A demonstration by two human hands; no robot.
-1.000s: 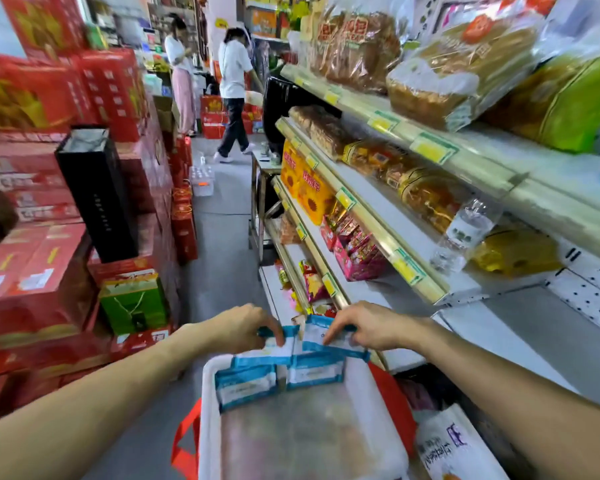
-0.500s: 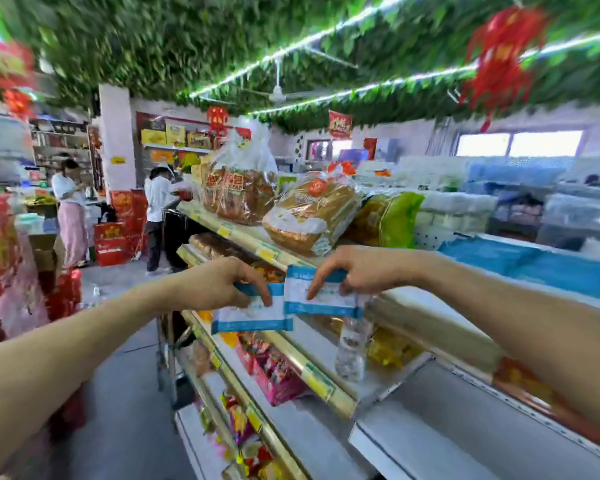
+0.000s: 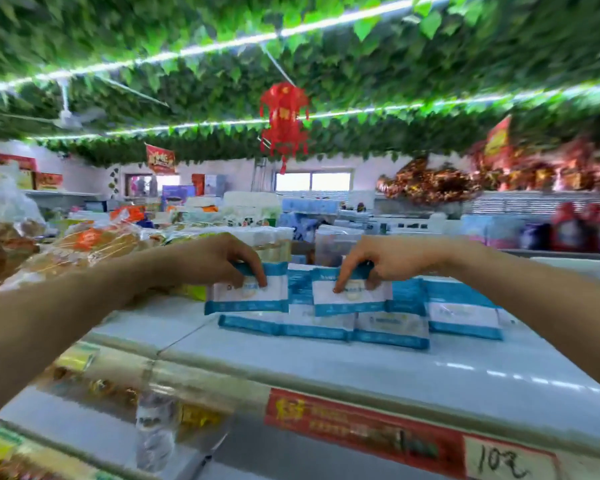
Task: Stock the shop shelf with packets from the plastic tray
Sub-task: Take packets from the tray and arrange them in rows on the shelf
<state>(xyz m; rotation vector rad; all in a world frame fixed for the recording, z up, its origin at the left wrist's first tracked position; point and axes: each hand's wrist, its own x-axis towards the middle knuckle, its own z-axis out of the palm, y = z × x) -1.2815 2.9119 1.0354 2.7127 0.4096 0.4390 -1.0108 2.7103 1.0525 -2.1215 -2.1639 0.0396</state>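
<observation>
My left hand (image 3: 219, 259) pinches a blue-and-white packet (image 3: 248, 297) by its top edge, holding it just above the white top shelf (image 3: 361, 368). My right hand (image 3: 378, 259) pinches a second matching packet (image 3: 350, 297) the same way, a little to the right. Behind and below both packets stands a row of several like packets (image 3: 461, 315) on the shelf. The plastic tray is out of view.
Bagged bread (image 3: 94, 244) lies on the shelf to the left. A clear bottle (image 3: 155, 434) stands on the shelf below. A red price strip (image 3: 378, 431) runs along the shelf's front edge. More stacked goods fill the far shelves.
Both hands lifted a packet each from the tray up past the lower shelves to the top shelf. My view swung up and right; the tray and aisle dropped out of sight.
</observation>
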